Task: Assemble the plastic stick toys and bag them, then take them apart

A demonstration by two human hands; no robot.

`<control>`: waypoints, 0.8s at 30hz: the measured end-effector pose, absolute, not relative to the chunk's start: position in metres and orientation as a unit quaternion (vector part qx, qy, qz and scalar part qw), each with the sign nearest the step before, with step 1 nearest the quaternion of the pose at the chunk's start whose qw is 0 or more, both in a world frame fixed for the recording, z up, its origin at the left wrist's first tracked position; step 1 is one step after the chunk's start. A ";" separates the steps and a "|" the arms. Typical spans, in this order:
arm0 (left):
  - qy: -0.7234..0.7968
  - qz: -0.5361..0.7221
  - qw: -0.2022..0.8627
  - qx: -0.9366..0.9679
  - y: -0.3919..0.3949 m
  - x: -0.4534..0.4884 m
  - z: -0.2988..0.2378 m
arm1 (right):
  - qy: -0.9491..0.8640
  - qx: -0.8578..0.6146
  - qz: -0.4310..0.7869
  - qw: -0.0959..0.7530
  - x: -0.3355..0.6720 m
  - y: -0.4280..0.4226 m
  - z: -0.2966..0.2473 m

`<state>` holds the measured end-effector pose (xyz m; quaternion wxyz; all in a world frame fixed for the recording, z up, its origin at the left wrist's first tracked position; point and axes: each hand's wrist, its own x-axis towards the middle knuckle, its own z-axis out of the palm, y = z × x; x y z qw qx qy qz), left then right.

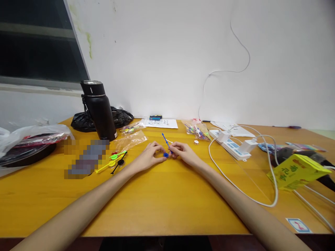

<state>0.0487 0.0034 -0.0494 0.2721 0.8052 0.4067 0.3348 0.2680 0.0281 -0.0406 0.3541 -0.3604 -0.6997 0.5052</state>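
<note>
Both my hands meet at the middle of the yellow wooden table (167, 202). My left hand (150, 155) is curled, its fingertips pinching a small round blue piece (165, 154). My right hand (183, 151) is closed on a thin blue plastic stick (165, 139) that points up and away from the blue piece. To the left of my left hand lie several small plastic sticks with round ends: a green one (117, 155), a yellow one (107, 166) and a black one (119, 163).
A black flask (98, 109) stands at the back left, in front of a black bag (81, 122). Clear packets of coloured parts (197, 130), papers (159, 122), a white power strip (232, 144) with chargers and cables, and a yellow carton (297, 172) lie to the right.
</note>
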 end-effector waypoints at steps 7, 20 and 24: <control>0.389 0.460 0.456 0.655 0.024 0.049 -0.060 | -0.707 -0.365 0.489 0.357 0.268 0.030 -0.044; 0.320 0.476 0.568 0.590 0.021 0.050 -0.056 | -0.858 -0.322 0.208 0.341 0.269 0.020 -0.041; 0.305 0.469 0.570 0.601 0.021 0.051 -0.057 | -0.863 -0.325 0.181 0.341 0.269 0.018 -0.039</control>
